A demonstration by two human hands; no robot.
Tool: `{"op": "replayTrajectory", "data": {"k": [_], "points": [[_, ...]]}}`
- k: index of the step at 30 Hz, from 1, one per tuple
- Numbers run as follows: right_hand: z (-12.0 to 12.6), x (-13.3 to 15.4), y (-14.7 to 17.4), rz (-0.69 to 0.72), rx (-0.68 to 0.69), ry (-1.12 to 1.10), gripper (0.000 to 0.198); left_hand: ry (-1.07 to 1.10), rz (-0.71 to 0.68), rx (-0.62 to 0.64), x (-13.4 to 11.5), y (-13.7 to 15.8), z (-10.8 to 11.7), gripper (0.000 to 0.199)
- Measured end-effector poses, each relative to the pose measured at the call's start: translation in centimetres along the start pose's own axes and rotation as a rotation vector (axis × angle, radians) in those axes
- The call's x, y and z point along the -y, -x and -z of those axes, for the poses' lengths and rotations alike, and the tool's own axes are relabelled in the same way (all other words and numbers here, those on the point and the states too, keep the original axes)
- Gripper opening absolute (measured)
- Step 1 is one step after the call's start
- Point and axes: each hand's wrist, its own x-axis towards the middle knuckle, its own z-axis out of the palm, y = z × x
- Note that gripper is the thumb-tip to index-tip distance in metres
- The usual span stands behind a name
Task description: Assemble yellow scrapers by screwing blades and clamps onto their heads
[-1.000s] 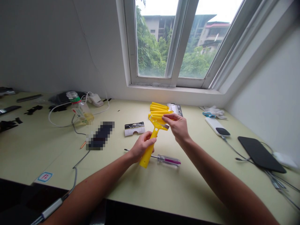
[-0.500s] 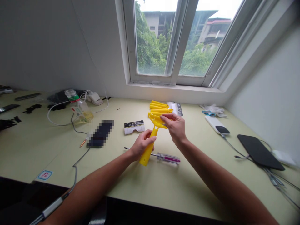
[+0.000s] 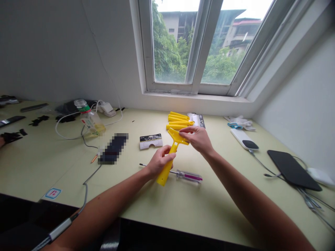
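Another person's hand (image 3: 2, 141) had entered at far left; my left hand (image 3: 159, 162) gripped a yellow plastic T-shaped scraper (image 3: 164, 175), my right hand (image 3: 199, 139) pinching its head (image 3: 175, 136).

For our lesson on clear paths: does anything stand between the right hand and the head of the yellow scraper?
Nothing visible does: the right hand has its fingertips at the head of the yellow scraper. The screwdriver lies on the table, not between them.
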Motion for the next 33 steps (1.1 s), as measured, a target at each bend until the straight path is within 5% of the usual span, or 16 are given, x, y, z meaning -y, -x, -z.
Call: {"op": "replayTrajectory", "data": {"k": [15,33], "points": [[2.2,0.5,-0.8,0.056,0.17,0.155,0.021,-0.073,-0.058,0.028,-0.1,0.2,0.0,0.034],[1.7,0.4,-0.6,0.243,0.141,0.306,0.015,-0.092,-0.056,0.02,-0.4,0.3,-0.1,0.033]]}}
